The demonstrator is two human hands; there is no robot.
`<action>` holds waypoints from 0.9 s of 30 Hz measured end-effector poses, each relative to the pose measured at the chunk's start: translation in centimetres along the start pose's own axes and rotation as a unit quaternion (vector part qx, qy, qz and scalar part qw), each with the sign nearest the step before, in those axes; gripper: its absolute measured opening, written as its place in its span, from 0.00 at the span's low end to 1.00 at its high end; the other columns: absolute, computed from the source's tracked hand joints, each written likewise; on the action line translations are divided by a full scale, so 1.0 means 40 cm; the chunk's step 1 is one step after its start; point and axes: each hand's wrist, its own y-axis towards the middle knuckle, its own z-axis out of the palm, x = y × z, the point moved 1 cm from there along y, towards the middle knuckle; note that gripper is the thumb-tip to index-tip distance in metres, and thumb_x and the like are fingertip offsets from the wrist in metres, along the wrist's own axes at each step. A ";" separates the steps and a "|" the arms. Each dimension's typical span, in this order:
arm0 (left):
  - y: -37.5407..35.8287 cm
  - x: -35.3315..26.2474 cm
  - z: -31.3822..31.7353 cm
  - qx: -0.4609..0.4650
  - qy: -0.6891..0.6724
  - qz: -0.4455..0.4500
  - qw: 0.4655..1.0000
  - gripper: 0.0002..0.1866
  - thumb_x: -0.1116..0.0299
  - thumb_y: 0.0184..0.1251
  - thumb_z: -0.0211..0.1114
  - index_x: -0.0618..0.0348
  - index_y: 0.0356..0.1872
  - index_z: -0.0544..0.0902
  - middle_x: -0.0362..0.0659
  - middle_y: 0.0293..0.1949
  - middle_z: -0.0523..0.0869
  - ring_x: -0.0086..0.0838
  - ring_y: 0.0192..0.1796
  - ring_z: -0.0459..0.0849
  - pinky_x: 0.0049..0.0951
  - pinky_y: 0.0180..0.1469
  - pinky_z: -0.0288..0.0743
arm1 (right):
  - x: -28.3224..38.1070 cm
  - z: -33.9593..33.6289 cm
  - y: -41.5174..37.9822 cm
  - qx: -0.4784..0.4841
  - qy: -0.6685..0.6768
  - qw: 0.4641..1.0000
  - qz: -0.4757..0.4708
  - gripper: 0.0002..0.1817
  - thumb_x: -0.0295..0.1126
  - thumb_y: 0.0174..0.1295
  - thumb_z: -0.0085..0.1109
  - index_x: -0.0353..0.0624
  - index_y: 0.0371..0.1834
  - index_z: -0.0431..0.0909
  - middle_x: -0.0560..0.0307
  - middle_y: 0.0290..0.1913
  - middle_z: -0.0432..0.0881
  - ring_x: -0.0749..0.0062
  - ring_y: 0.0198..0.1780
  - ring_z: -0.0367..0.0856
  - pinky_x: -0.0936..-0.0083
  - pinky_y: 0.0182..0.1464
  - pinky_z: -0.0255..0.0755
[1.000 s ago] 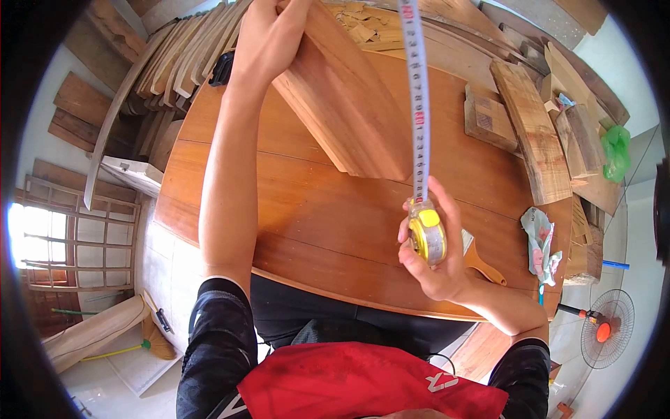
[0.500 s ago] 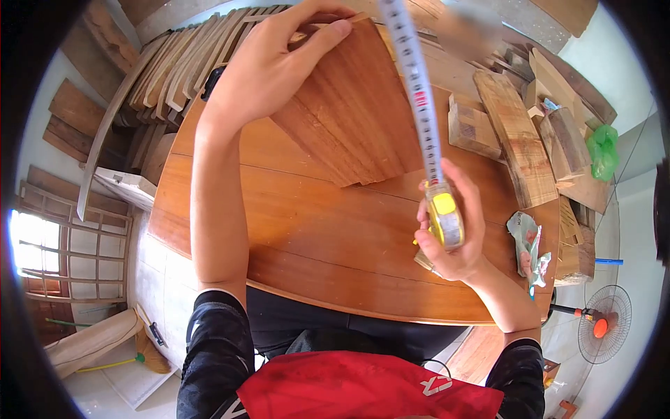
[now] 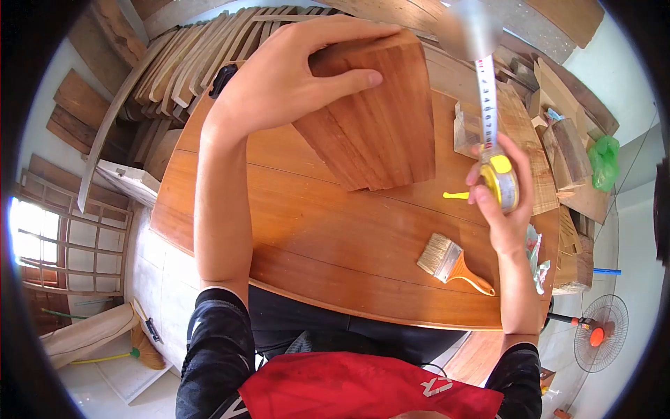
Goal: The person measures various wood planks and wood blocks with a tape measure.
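Note:
My left hand (image 3: 300,73) grips the top of a brown wooden piece (image 3: 380,133), thumb on its near face and fingers over the upper edge. The piece stands tilted over the wooden table (image 3: 314,244). In my right hand (image 3: 508,192) is a yellow tape measure (image 3: 504,183), its white blade (image 3: 486,105) drawn out upward, away from the wood. A blur covers the blade's far end. A yellow strap (image 3: 456,195) hangs to the left of the case. Below that hand, a paintbrush (image 3: 447,260) with an orange handle lies on the table.
Planks and blocks (image 3: 520,140) are piled along the right side, with a green plastic bag (image 3: 604,162) near them. Many curved wooden slats (image 3: 188,70) lean at the upper left. A fan (image 3: 600,334) stands at the lower right, beyond the table edge.
My right hand has moved right and up with the tape measure, swinging the blade off the wood. The wooden piece has turned and shifted slightly right. The paintbrush is now in full view.

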 end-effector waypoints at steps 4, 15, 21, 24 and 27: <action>0.001 -0.033 0.002 -0.002 0.008 0.026 1.000 0.26 0.67 0.61 0.78 0.56 0.62 0.86 0.45 0.59 0.89 0.34 0.60 0.85 0.34 0.67 0.74 | 0.027 -0.044 0.020 -0.003 -0.026 0.999 -0.034 0.40 0.24 0.60 0.71 0.35 0.77 0.66 0.43 0.61 0.82 0.79 0.43 0.80 0.80 0.44 0.78; 0.021 -0.064 0.070 0.050 -0.083 0.066 0.993 0.31 0.68 0.43 0.88 0.58 0.53 0.89 0.41 0.52 0.91 0.30 0.54 0.87 0.31 0.58 0.79 | 0.097 -0.173 0.034 -0.012 -0.086 0.986 -0.145 0.47 0.39 0.49 0.87 0.34 0.71 0.71 0.48 0.58 0.82 0.71 0.45 0.82 0.76 0.44 0.78; 0.007 -0.018 0.054 0.101 -0.162 -0.011 0.981 0.32 0.60 0.46 0.88 0.58 0.54 0.87 0.40 0.52 0.89 0.30 0.54 0.85 0.31 0.61 0.78 | 0.130 -0.172 0.025 -0.005 -0.193 0.960 -0.203 0.42 0.42 0.45 0.89 0.32 0.62 0.80 0.43 0.60 0.83 0.58 0.59 0.83 0.64 0.62 0.75; -0.002 0.028 0.033 0.152 -0.196 -0.065 0.967 0.33 0.64 0.48 0.88 0.61 0.57 0.85 0.41 0.53 0.88 0.28 0.57 0.83 0.33 0.66 0.74 | 0.158 -0.154 0.028 0.019 -0.265 0.932 -0.248 0.40 0.41 0.44 0.89 0.32 0.59 0.82 0.42 0.56 0.85 0.55 0.60 0.83 0.61 0.64 0.74; 0.001 0.055 0.079 0.069 -0.267 -0.118 0.954 0.30 0.65 0.51 0.87 0.64 0.56 0.85 0.41 0.52 0.89 0.27 0.54 0.85 0.31 0.63 0.77 | 0.173 -0.146 0.027 0.021 -0.292 0.921 -0.257 0.39 0.41 0.44 0.88 0.31 0.58 0.83 0.42 0.56 0.86 0.55 0.59 0.83 0.61 0.64 0.74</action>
